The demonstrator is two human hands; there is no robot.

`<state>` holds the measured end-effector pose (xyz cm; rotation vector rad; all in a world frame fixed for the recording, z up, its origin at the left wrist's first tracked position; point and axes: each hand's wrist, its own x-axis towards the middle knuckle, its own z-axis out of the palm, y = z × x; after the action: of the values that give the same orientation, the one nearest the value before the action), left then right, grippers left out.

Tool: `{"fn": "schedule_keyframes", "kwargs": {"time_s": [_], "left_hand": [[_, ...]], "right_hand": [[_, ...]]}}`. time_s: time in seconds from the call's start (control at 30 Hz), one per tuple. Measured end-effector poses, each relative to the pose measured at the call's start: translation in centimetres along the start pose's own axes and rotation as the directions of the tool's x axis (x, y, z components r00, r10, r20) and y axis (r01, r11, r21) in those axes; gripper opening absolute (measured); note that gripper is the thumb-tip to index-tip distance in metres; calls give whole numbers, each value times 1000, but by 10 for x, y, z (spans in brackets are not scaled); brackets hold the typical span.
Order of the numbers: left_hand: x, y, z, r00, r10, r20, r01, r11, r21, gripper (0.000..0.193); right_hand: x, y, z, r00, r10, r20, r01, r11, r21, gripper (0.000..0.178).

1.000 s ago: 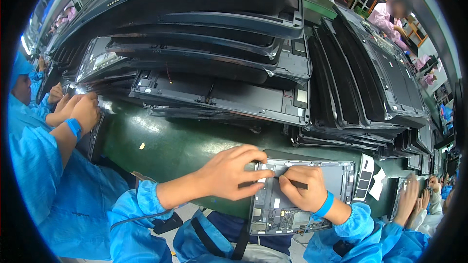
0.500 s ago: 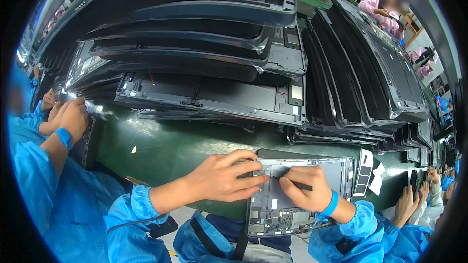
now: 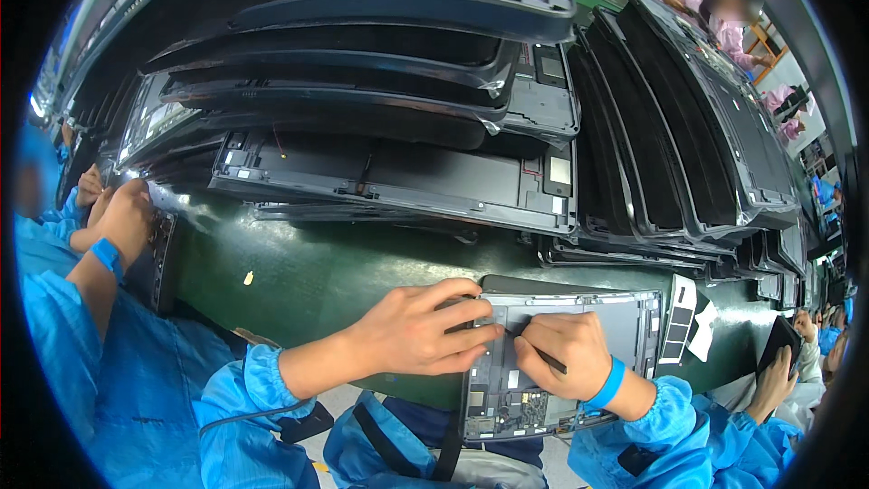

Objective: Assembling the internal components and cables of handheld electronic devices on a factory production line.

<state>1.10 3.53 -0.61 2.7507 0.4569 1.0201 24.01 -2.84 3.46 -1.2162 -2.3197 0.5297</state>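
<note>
In front of me lies an opened tablet-like device (image 3: 615, 321), its dark casing framing grey panels and a circuit board at the near side. My left hand (image 3: 421, 330) comes over its left edge, fingers apart and stretched to the right, fingertips resting on the inside. My right hand (image 3: 566, 353) is closed round a slim black pointed tool (image 3: 550, 362). The tool's tip points left into the device, close to the left fingertips; what it touches is too small to make out. A blue band circles my right wrist.
Stacks of similar open casings (image 3: 398, 181) with black foam sheets rise beyond, and another leaning stack (image 3: 679, 127) stands at right. A white sheet with black rectangles (image 3: 677, 321) lies right of the device. A small pale scrap (image 3: 248, 278) is on the green table (image 3: 299, 272). Co-workers sit on both sides.
My right hand has shifted slightly left and the black tool has swung to a steeper slant. My left hand stays nearly in place. A co-worker at right has raised a dark panel.
</note>
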Motion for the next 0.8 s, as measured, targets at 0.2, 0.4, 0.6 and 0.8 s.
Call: {"fn": "schedule_keyframes", "kwargs": {"time_s": [0.2, 0.4, 0.6, 0.8], "left_hand": [[-3, -2, 2, 1000, -6, -15, 6, 1000, 9, 23], [0, 0, 1, 1000, -1, -19, 2, 1000, 28, 24], [0, 1, 3, 999, 3, -34, -3, 1000, 10, 25], [-1, 0, 5, 999, 1, -41, -1, 1000, -15, 25]], "right_hand": [[-4, -19, 14, 974, 190, -123, -187, 982, 33, 22], [-10, -34, 23, 929, 305, -210, -313, 950, -2, 24], [-20, -48, 27, 923, 327, -201, -332, 943, 12, 23], [-18, -50, 22, 934, 307, -181, -316, 948, -25, 20]]}}
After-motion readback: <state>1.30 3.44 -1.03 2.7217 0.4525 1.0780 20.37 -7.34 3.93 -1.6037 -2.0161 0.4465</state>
